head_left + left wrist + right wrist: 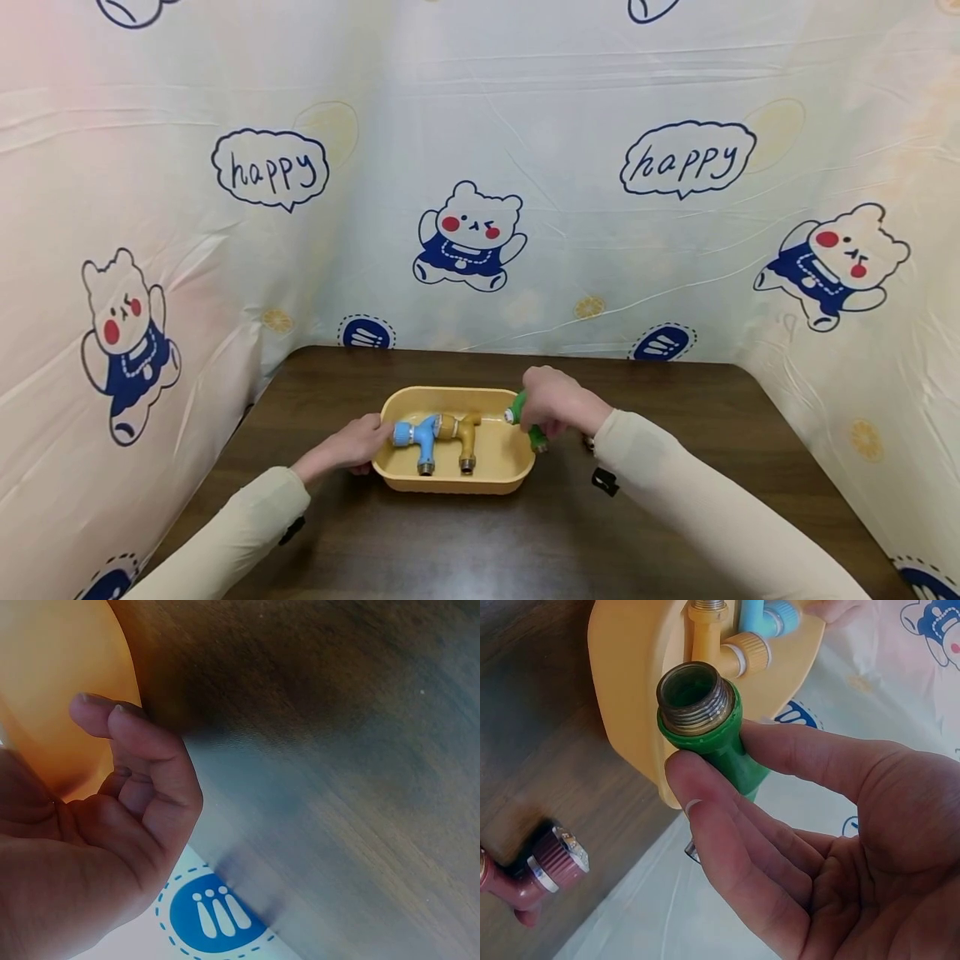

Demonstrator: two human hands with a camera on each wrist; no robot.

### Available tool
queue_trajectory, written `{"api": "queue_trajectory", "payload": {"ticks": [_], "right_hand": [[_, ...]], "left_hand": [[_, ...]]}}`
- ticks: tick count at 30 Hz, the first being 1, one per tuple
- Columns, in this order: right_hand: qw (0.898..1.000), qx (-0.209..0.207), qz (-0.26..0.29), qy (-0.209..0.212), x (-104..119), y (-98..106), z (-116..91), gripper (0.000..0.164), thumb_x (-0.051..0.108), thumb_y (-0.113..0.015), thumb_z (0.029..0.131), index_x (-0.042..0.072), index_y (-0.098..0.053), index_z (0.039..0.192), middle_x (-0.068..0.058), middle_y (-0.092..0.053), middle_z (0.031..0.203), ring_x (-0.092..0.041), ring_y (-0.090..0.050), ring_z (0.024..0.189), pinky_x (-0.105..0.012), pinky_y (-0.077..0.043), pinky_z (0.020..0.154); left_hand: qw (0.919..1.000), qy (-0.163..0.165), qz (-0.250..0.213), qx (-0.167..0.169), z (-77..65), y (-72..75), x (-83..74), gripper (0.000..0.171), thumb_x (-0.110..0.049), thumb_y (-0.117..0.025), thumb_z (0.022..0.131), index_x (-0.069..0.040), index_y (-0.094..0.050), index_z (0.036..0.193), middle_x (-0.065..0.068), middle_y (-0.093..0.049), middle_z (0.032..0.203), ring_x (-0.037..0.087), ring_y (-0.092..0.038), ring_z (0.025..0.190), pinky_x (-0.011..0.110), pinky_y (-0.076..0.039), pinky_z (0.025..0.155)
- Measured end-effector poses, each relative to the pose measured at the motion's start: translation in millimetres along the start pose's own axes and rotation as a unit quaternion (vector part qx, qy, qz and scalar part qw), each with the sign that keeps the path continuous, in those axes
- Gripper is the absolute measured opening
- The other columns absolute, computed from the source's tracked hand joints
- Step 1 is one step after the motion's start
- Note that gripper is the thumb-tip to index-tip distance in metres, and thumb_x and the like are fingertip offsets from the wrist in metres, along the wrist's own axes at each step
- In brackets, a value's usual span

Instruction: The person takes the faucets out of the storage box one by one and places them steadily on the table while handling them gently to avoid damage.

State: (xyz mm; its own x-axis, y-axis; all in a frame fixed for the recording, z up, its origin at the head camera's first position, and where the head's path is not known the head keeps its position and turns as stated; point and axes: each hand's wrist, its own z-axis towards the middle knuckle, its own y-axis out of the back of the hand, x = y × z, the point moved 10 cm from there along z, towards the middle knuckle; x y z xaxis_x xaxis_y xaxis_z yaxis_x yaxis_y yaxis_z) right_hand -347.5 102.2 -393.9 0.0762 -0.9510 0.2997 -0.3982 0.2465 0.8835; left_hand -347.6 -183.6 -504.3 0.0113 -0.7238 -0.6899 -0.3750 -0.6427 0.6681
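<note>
A yellow plastic basin [491, 482] sits on the table, and my left hand [358, 442] grips its left side. In the left wrist view, the curled fingers [154, 742] lie against the basin's outer wall [67, 645]. Inside the basin, a blue faucet [425, 433] lies next to a mustard-yellow faucet [467, 437], their metal threaded ends toward me. Over the right rim, my right hand [558, 402] pinches a green faucet [731, 754] between thumb and fingers. The green faucet's open threaded end faces the right wrist camera; part of its body is hidden by the fingers.
A dark red faucet [544, 874] lies on the wooden table [450, 542] right of the basin, mostly hidden behind my right wrist in the head view. A printed white cloth [570, 233] stands around the table's back and sides.
</note>
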Motion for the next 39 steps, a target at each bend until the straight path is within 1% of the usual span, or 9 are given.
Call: {"api": "queue_trajectory", "payload": {"ticks": [5,12,15,21,23,28,30,37,39], "right_hand": [[1.0,0.005,0.007,-0.005,-6,1,-2,0.025,0.009,-0.086,0.082,0.004,-0.063,0.087,-0.012,-0.067,0.075,-0.024,-0.071,0.056,-0.038,-0.063,0.059],[0.999,0.001,0.035,0.003,-15,7,-6,0.026,0.008,-0.087,0.082,0.003,-0.062,0.086,-0.014,-0.068,0.074,-0.024,-0.07,0.055,-0.041,-0.063,0.062],[0.999,0.0,0.041,0.006,-20,8,-8,0.026,0.008,-0.087,0.082,0.002,-0.062,0.087,-0.014,-0.068,0.073,-0.025,-0.071,0.056,-0.039,-0.063,0.06],[0.999,0.001,0.042,0.009,-28,10,-13,0.022,0.009,-0.087,0.084,0.002,-0.066,0.081,-0.016,-0.071,0.072,-0.025,-0.07,0.055,-0.037,-0.061,0.055],[0.999,0.001,0.039,0.008,-30,10,-13,0.022,0.01,-0.087,0.084,0.002,-0.067,0.079,-0.016,-0.072,0.072,-0.025,-0.071,0.055,-0.038,-0.062,0.056],[0.999,0.002,0.034,0.003,-37,9,-12,0.023,0.011,-0.087,0.085,0.003,-0.068,0.076,-0.013,-0.07,0.068,-0.025,-0.072,0.057,-0.038,-0.062,0.058],[0.999,0.002,0.033,0.001,-40,9,-12,0.023,0.012,-0.087,0.085,0.003,-0.067,0.078,-0.012,-0.07,0.068,-0.024,-0.072,0.057,-0.037,-0.062,0.057],[0.999,-0.002,0.042,-0.002,-50,10,-15,0.025,0.01,-0.087,0.084,0.002,-0.064,0.082,-0.013,-0.069,0.068,-0.023,-0.071,0.055,-0.033,-0.06,0.052],[0.999,-0.002,0.047,-0.002,-52,11,-16,0.025,0.01,-0.087,0.084,0.002,-0.063,0.082,-0.014,-0.069,0.067,-0.023,-0.071,0.054,-0.034,-0.06,0.053]], "left_hand": [[0.9998,0.019,0.007,-0.004,-3.2,0.0,-3.0,0.03,-0.022,-0.04,0.11,0.002,-0.057,0.104,0.014,-0.062,0.072,0.021,-0.058,0.051,0.033,-0.051,0.045],[0.9997,0.01,0.002,0.021,40.1,-10.0,47.7,0.037,-0.034,-0.04,0.11,-0.001,-0.056,0.106,0.011,-0.062,0.073,0.023,-0.062,0.052,0.037,-0.054,0.045],[0.9998,-0.009,0.01,0.015,32.9,-9.0,38.0,0.038,-0.033,-0.039,0.111,0.001,-0.055,0.104,0.012,-0.061,0.072,0.024,-0.061,0.051,0.037,-0.054,0.044],[0.9999,-0.008,0.002,0.006,4.9,-1.1,4.8,0.033,-0.027,-0.041,0.11,0.001,-0.055,0.1,0.013,-0.061,0.071,0.023,-0.059,0.051,0.034,-0.052,0.044],[0.9999,-0.01,0.005,0.008,9.7,-2.3,10.2,0.033,-0.027,-0.041,0.11,0.0,-0.055,0.1,0.013,-0.061,0.071,0.022,-0.06,0.051,0.035,-0.052,0.044],[0.9998,-0.002,0.004,0.021,42.7,-12.4,51.9,0.038,-0.035,-0.037,0.11,-0.002,-0.055,0.101,0.011,-0.061,0.071,0.023,-0.061,0.05,0.037,-0.053,0.043],[0.9998,-0.003,0.001,0.022,48.2,-14.2,58.5,0.039,-0.037,-0.037,0.11,-0.003,-0.055,0.102,0.01,-0.062,0.071,0.023,-0.061,0.05,0.038,-0.053,0.043],[0.9997,-0.014,0.0,0.02,35.7,-12.0,41.9,0.039,-0.033,-0.038,0.111,0.001,-0.055,0.105,0.011,-0.061,0.071,0.023,-0.061,0.051,0.038,-0.053,0.044],[0.9998,-0.011,0.002,0.014,24.1,-8.1,27.8,0.037,-0.031,-0.039,0.111,0.002,-0.056,0.105,0.012,-0.062,0.072,0.022,-0.06,0.052,0.037,-0.053,0.045]]}}
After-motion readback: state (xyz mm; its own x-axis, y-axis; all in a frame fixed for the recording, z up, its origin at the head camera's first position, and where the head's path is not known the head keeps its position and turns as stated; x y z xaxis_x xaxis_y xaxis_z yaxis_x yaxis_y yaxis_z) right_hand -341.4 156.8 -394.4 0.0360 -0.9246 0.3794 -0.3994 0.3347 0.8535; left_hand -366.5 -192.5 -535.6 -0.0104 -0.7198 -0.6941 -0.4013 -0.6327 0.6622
